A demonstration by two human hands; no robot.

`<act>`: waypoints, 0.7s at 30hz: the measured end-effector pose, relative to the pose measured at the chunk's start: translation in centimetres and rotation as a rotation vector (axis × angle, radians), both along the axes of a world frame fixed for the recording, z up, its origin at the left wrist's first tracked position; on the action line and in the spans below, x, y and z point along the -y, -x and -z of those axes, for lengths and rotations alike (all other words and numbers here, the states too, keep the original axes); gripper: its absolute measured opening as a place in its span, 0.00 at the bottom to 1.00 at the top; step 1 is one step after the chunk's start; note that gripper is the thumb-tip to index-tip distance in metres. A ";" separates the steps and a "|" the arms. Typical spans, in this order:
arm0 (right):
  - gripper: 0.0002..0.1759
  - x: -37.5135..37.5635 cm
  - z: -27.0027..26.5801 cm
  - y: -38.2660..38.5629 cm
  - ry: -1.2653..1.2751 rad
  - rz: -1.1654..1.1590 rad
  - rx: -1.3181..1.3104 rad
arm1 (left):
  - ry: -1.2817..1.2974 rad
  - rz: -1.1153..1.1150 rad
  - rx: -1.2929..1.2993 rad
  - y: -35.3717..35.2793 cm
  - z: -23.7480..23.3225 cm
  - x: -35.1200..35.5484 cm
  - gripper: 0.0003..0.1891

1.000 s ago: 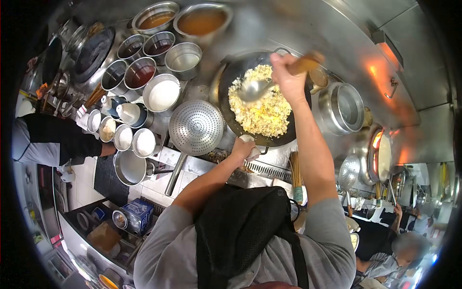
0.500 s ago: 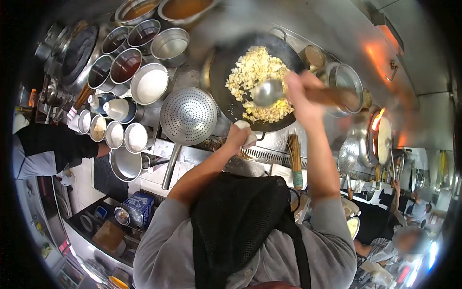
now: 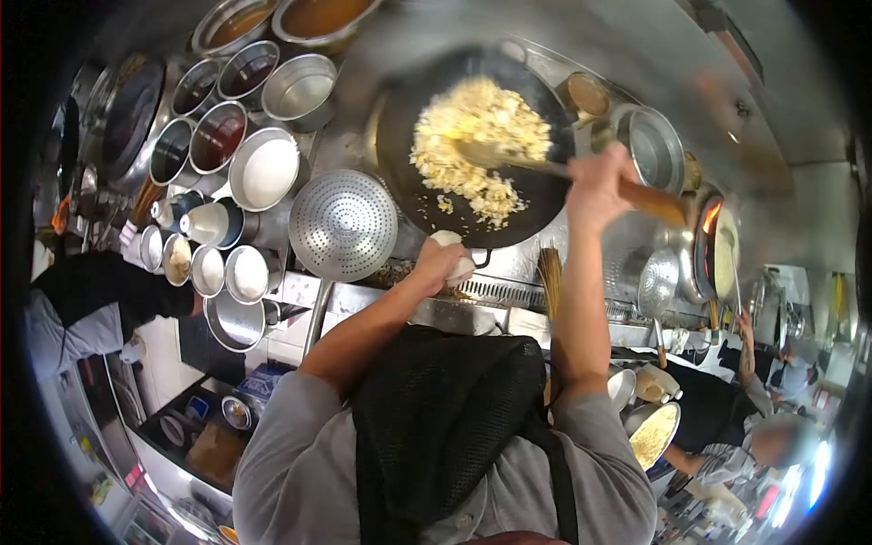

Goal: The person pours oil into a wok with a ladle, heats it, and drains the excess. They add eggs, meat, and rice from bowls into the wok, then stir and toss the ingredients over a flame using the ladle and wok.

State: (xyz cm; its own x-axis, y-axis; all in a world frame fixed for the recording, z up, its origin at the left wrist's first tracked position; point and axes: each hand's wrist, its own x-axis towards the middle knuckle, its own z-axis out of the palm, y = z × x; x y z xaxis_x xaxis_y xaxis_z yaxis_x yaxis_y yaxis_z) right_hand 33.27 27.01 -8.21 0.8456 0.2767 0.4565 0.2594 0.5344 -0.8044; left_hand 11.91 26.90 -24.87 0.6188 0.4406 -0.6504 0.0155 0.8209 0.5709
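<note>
L hand [image 3: 439, 263] holds wok [image 3: 400, 150] via cloth [image 3: 457, 243]; R hand [image 3: 595, 186] clenched on ladle [image 3: 536, 166] in rice [image 3: 472, 127]. Risk: a hard stir could fling rice over the rim.

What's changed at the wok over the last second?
The right hand, gripping the ladle, swung from above the rice out to the right rim of the wok, pushing rice toward the far side. The left hand stayed clamped on the cloth-wrapped wok handle. Nothing was released.

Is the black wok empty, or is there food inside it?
Not empty: yellow rice lies piled in the wok, and the ladle in the right hand reaches into it.
</note>
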 end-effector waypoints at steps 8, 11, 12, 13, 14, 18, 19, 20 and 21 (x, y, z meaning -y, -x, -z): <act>0.21 1.7 -9.5 -7.0 0.110 0.330 -0.037 | -0.003 0.032 0.067 0.1 2.1 -0.3 0.10; 0.15 -3.8 -2.6 -4.5 0.002 0.030 -0.071 | -0.018 -0.066 0.013 -0.5 0.2 0.1 0.08; 0.15 -5.0 -3.3 -3.2 0.064 -0.042 -0.199 | -0.026 -0.033 0.041 -0.3 0.7 0.0 0.07; 0.16 -5.7 -4.2 -2.4 0.114 -0.181 -0.181 | -0.032 0.006 0.064 -0.1 1.0 0.0 0.07; 0.17 -6.0 -5.7 -2.0 0.192 -0.210 -0.163 | 0.000 0.013 0.084 0.2 0.8 0.0 0.06; 0.21 -5.7 -12.9 -1.3 0.280 -0.013 0.060 | -0.103 -0.062 0.072 0.2 1.2 0.2 0.04; 0.21 -5.4 -13.6 -2.1 0.200 0.019 0.116 | -0.102 -0.069 0.066 0.2 1.7 0.1 0.04; 0.21 -5.5 -13.2 -2.6 0.089 0.026 0.088 | -0.094 -0.020 0.116 0.2 2.6 0.0 0.03; 0.21 -5.8 -12.4 -3.0 -0.023 0.037 0.058 | -0.085 0.032 0.165 0.4 3.1 0.0 0.03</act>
State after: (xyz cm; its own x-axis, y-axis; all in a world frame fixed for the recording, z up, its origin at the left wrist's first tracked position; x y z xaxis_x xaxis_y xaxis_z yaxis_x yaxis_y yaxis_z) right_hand 36.29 32.86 4.16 0.8269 0.2347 0.5110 0.3254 0.5414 -0.7752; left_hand 11.53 26.91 -28.00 0.7285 0.4681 -0.5002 -0.0584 0.7700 0.6354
